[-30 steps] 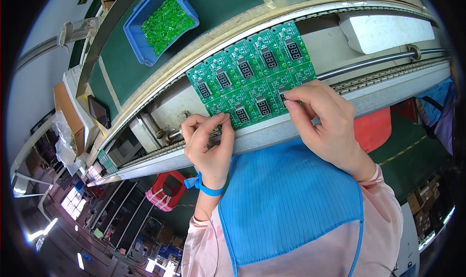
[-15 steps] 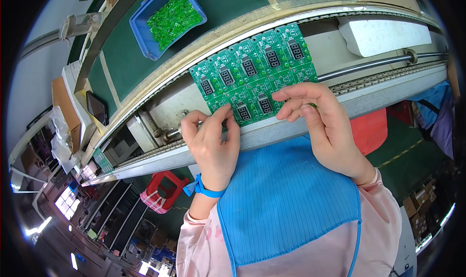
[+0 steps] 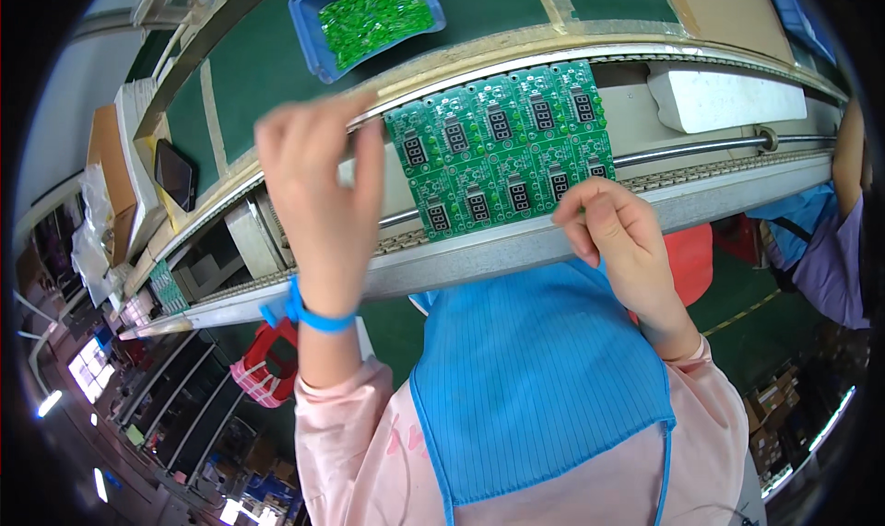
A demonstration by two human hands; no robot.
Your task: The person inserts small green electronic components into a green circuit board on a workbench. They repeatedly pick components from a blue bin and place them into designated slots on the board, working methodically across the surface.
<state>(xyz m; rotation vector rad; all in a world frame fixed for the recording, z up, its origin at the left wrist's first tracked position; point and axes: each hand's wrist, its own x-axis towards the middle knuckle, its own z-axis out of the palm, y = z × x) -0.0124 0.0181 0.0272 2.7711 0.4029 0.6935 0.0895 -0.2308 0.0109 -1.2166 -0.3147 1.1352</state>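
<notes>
Visibly, the right hand [image 3: 622, 236] has its fingers curled inward with the thumb close to them, just beside the panel's 5 o'clock corner, and I cannot tell whether anything small is pinched there; the left hand [image 3: 323, 180] is blurred off the panel's 9 o'clock end, thumb a little apart from the fingers, its grip likewise unclear. The green circuit-board panel [image 3: 501, 160] lies between the rails, dark digit displays [image 3: 519, 196] in two rows across it. My worry is the right knuckles: so near the edge, a careless brush could tilt a display or knock a small green part [image 3: 597, 122] askew. On the left wrist, the loose end of the blue band [image 3: 323, 319] could snag the near rail [image 3: 489, 247] if the arm dips. Toward 11 o'clock from the panel sits the blue bin [image 3: 308, 28], heaped with green pieces [image 3: 373, 17]; a hasty grab there might scatter some, and strays could drop into the open gap beside the panel, toward 3 o'clock, below the white block [image 3: 724, 99]
</notes>
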